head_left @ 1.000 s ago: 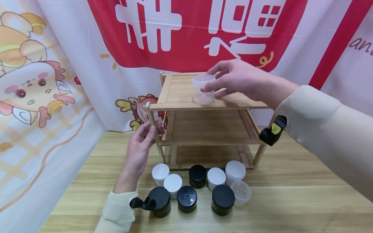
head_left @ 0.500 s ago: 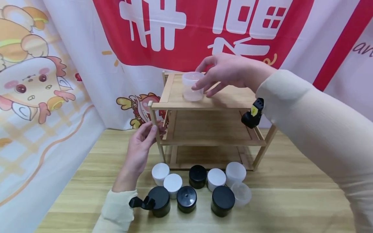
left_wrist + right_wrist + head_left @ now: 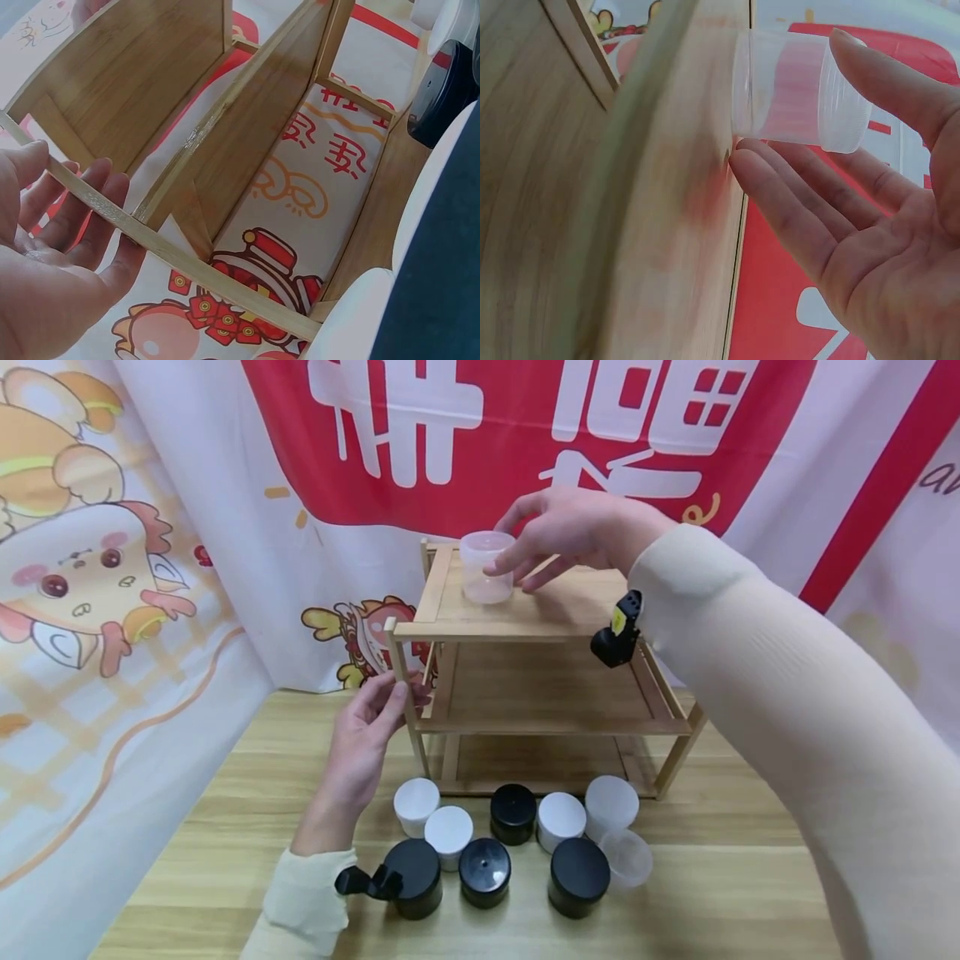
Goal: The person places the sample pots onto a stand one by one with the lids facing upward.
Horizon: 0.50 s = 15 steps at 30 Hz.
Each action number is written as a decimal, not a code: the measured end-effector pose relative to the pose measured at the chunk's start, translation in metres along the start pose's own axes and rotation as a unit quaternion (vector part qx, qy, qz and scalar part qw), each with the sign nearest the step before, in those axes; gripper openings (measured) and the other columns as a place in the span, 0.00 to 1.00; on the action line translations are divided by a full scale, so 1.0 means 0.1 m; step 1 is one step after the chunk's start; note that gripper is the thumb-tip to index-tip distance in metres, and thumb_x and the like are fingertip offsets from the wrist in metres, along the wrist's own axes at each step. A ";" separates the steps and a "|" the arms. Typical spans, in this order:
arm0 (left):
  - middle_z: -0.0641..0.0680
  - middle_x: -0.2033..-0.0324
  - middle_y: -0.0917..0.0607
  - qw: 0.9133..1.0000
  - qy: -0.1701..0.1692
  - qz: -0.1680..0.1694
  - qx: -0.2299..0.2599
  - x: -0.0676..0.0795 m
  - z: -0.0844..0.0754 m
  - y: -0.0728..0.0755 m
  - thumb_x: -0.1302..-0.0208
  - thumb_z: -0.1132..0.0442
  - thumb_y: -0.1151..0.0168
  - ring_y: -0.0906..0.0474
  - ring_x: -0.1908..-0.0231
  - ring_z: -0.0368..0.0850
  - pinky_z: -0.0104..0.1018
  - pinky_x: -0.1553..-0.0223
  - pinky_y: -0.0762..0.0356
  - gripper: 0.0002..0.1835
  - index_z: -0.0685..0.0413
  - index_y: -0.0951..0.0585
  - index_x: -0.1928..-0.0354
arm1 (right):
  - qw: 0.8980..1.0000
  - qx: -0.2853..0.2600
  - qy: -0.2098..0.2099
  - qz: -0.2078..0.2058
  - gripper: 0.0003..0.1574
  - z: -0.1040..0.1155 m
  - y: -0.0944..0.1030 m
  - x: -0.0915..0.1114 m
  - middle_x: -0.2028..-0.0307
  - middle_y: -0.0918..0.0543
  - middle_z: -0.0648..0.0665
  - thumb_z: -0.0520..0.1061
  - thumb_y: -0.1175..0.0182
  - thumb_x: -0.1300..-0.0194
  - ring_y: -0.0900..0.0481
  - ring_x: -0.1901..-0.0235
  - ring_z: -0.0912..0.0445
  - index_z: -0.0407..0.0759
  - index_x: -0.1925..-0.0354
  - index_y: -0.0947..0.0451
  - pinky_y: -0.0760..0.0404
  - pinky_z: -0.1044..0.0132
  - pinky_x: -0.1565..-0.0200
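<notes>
A three-tier wooden rack (image 3: 555,632) stands on the table. My left hand (image 3: 365,727) holds its front left post, thumb in front and fingers behind; the left wrist view shows the fingers (image 3: 97,210) along the post. A translucent plastic jar (image 3: 480,578) with a lid is upright at the left part of the top shelf. My right hand (image 3: 573,531) holds this jar from the right, thumb at its front and a finger behind the rim. In the right wrist view, the thumb (image 3: 885,79) is at the lid and the jar's base meets the shelf.
In front of the rack stand several jars: white ones such as the white jar (image 3: 448,831), black ones such as the black jar (image 3: 484,870), and translucent ones such as the frosted jar (image 3: 611,806). A printed cloth (image 3: 360,560) hangs behind.
My right hand has moved left with the translucent jar, across the top shelf towards its left side and slightly back. My left hand has stayed at the post.
</notes>
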<state>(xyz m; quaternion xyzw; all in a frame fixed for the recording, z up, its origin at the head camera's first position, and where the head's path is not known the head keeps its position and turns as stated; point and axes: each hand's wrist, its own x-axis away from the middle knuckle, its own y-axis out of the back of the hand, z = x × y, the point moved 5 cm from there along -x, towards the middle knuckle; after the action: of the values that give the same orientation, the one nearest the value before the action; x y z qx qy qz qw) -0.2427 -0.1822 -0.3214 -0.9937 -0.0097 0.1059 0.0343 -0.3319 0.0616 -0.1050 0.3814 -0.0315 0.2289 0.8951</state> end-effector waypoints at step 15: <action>0.45 0.44 0.15 1.000 0.010 0.003 -0.003 0.01 -0.01 0.00 0.16 0.53 0.44 0.20 0.39 0.45 0.38 0.31 0.20 0.24 0.56 0.26 0.26 | 0.998 -0.014 -0.031 -0.052 0.51 0.09 0.02 -0.29 0.35 0.19 0.46 0.55 0.26 0.31 0.12 0.43 0.51 0.53 0.18 0.37 0.11 0.63 0.40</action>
<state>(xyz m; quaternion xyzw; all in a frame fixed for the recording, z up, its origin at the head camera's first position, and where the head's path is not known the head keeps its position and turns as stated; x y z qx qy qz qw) -0.2417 -0.1819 -0.3205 -0.9948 -0.0068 0.0962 0.0312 -0.3572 0.0454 -0.1039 0.3769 -0.0425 0.1697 0.9096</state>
